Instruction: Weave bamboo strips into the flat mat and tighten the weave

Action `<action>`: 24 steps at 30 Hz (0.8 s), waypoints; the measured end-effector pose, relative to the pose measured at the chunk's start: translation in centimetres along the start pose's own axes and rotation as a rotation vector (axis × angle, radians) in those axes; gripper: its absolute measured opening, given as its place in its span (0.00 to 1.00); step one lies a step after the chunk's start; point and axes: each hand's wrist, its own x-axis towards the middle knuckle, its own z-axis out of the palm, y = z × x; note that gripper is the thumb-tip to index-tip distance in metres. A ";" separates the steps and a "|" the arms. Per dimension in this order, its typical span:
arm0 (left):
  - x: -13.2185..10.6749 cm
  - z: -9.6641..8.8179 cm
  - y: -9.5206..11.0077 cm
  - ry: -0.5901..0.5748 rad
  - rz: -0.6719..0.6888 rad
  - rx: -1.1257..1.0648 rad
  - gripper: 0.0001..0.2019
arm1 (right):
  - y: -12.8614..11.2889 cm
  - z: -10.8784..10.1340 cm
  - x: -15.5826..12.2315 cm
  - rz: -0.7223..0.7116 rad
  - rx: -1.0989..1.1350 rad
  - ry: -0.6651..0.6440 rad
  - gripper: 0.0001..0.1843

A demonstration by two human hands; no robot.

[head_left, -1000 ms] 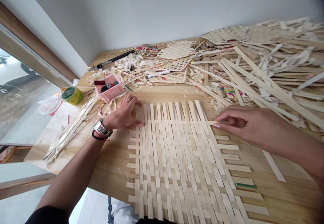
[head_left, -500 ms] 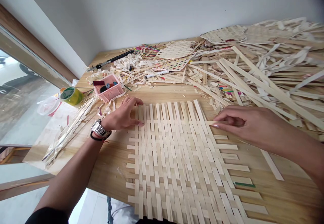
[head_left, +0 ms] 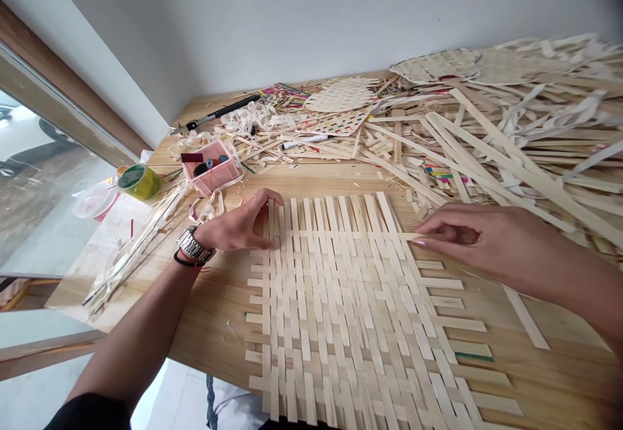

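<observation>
A half-woven mat of pale bamboo strips point(head_left: 350, 307) lies flat on the wooden table point(head_left: 214, 313) in front of me. My left hand point(head_left: 241, 227), with a metal watch at the wrist, pinches the upright strip at the mat's far left corner and lifts its end. At the mat's far right edge my right hand point(head_left: 474, 242) pinches the end of the topmost cross strip point(head_left: 341, 234), which runs through the upright strips.
A pink box of small items point(head_left: 211, 167) and a green tape roll point(head_left: 139, 182) stand to the left. Loose strips point(head_left: 511, 138), finished woven pieces point(head_left: 341, 96), a pen point(head_left: 304, 141) and a long black tool point(head_left: 219, 114) crowd the far side by the wall. A window is on the left.
My left hand's fingers have gone from resting flat on the mat's corner to pinching up the leftmost upright strip. My right hand has hardly moved.
</observation>
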 end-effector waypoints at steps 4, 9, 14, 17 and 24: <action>-0.1 -0.6 0.1 -0.060 -0.002 -0.011 0.36 | -0.1 0.1 0.0 -0.003 0.001 0.013 0.38; -0.1 -0.9 0.7 -0.113 -0.035 -0.018 0.26 | 0.0 0.0 0.0 -0.004 0.004 0.013 0.38; -0.1 -0.9 0.8 -0.111 -0.025 -0.008 0.23 | -0.4 0.0 0.0 -0.077 0.025 0.030 0.31; -0.1 -0.9 0.6 -0.104 -0.017 -0.003 0.23 | -0.8 0.3 0.1 -0.166 0.058 0.037 0.23; -0.1 -0.9 0.0 -0.129 -0.057 0.003 0.27 | 1.2 0.1 0.0 -0.207 -0.057 0.082 0.18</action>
